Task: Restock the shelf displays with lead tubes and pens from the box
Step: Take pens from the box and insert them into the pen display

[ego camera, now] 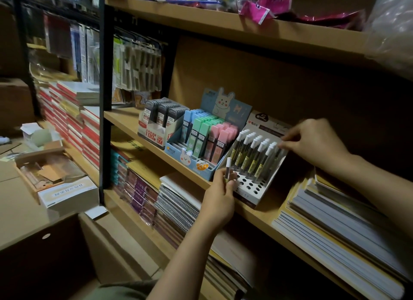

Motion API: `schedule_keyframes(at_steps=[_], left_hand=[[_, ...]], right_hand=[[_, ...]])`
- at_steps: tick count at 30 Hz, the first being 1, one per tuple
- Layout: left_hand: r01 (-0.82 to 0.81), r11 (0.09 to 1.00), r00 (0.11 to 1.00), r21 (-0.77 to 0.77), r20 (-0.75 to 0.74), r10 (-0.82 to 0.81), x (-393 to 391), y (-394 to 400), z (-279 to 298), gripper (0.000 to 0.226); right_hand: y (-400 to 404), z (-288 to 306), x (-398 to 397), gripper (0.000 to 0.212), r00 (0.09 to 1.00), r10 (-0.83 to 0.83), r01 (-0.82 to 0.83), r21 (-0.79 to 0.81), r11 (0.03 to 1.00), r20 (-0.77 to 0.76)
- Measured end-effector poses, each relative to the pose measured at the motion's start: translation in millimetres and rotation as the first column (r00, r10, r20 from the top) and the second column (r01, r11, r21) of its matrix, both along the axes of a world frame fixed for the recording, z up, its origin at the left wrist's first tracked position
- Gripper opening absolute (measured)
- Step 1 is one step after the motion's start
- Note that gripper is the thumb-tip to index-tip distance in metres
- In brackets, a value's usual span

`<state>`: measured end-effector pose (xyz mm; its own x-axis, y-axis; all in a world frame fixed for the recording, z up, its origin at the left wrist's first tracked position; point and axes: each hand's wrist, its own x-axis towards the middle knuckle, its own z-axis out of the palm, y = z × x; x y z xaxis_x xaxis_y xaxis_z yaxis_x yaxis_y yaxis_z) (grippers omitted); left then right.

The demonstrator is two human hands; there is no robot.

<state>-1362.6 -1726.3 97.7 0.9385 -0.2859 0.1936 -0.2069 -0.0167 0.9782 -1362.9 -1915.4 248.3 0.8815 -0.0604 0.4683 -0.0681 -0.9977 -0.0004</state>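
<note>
A white display stand (pixel 250 189) with round holes sits on the middle shelf (pixel 125 120), its back rows filled with white-capped lead tubes (pixel 252 153). My left hand (pixel 220 195) grips one white-capped lead tube (pixel 228 169) upright, just off the stand's front left corner. My right hand (pixel 312 141) reaches over the stand's right back side, fingertips pinching the cap of a tube in the rear row. Left of the stand are a bunny-printed display (pixel 201 143) with blue, green and pink lead cases and a box of dark lead cases (pixel 156 123).
Stacked notebooks (pixel 335 228) fill the lower shelf under the stand. Spiral pads (pixel 176 205) lie further left. On the cardboard surface at left stand an open box (pixel 44 167) and a white carton (pixel 69 193). The top shelf (pixel 223 24) holds plastic-wrapped goods.
</note>
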Motion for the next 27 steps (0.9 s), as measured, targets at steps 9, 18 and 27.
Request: schedule_keyframes(at_steps=[9, 18, 27], left_hand=[[0.070, 0.967, 0.993, -0.245, -0.078, -0.092, -5.5, 4.6, 7.2, 0.035], [0.245, 0.906, 0.968, -0.345, 0.036, -0.248, -10.0, 2.9, 20.0, 0.018], [0.263, 0.914, 0.965, -0.307, 0.094, -0.246, -11.1, 1.6, 24.6, 0.018]], right_hand=[[11.4, -0.6, -14.9, 0.033, 0.996, 0.002, 0.012, -0.167, 0.986, 0.084], [54.3, -16.2, -31.2, 0.028, 0.926, 0.377, -0.328, 0.477, 0.816, -0.008], [58.0, -2.9, -35.9, 0.016, 0.890, 0.455, -0.380, 0.575, 0.725, 0.015]])
